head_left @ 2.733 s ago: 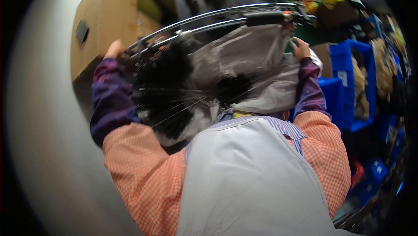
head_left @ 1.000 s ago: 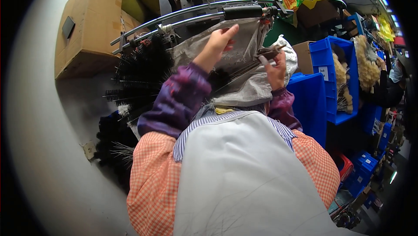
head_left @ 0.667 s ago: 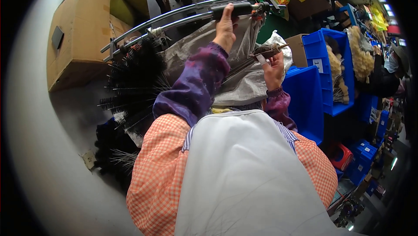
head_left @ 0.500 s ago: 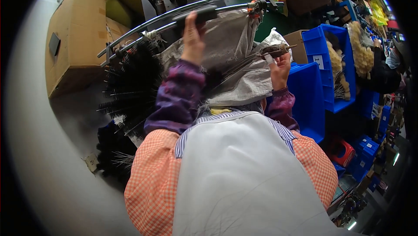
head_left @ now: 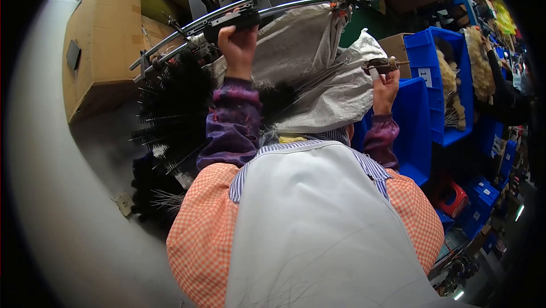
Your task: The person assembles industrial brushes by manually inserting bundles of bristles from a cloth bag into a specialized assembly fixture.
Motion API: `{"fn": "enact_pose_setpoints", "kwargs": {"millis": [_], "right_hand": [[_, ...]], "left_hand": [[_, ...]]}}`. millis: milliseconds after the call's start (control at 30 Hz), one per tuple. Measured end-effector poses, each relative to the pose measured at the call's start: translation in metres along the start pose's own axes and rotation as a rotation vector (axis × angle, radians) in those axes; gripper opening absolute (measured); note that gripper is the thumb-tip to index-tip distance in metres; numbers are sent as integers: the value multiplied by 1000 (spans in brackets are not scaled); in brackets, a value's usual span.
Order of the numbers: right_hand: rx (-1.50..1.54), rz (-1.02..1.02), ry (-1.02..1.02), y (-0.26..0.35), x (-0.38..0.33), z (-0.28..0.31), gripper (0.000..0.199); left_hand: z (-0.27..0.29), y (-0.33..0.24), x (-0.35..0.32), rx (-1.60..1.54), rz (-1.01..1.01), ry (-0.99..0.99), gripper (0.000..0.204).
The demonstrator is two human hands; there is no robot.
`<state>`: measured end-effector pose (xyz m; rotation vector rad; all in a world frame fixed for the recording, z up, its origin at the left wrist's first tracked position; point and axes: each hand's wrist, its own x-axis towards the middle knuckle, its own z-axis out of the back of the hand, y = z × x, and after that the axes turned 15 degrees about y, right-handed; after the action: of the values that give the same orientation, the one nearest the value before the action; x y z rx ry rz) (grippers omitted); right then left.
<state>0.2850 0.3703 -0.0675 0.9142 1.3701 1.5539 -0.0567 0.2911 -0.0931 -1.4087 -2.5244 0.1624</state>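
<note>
My left hand [head_left: 239, 49] is wrapped round a black block [head_left: 233, 23] mounted along two metal rails [head_left: 296, 3]. My right hand [head_left: 387, 86], with white wrapping on a finger, is closed round a dark, worn tool with a thin pointed rod [head_left: 382, 66]. Thin wire stems [head_left: 324, 79] run left from that hand to a dark bristle brush head [head_left: 281, 96] above my lap. Grey-white woven sacking [head_left: 301, 41] lies beneath the wires. Left of my left forearm stands a large cluster of black wire-stemmed brushes [head_left: 176, 98].
A big cardboard box [head_left: 102, 52] stands at the left by the pale wall. Blue bins [head_left: 412, 132] are on the right, one holding cream-coloured brushes [head_left: 449, 86]. Farther right, a person's dark sleeve [head_left: 500, 80] reaches toward more cream brushes. A red stool [head_left: 452, 197] sits below.
My left hand and the black block have shifted left along the rails. My right hand has moved a little right with the dark tool and wire stems.
</note>
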Motion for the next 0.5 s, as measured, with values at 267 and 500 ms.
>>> {"fn": "enact_pose_setpoints", "kwargs": {"millis": [267,500], "right_hand": [[-65,-65,-13,-6,-2,10,47],[-51,-1,-43,8,-5,0,45]], "left_hand": [[-21,29,17,-1,-33,-47,29],[-21,128,47,-86,104,-275,20]]}}
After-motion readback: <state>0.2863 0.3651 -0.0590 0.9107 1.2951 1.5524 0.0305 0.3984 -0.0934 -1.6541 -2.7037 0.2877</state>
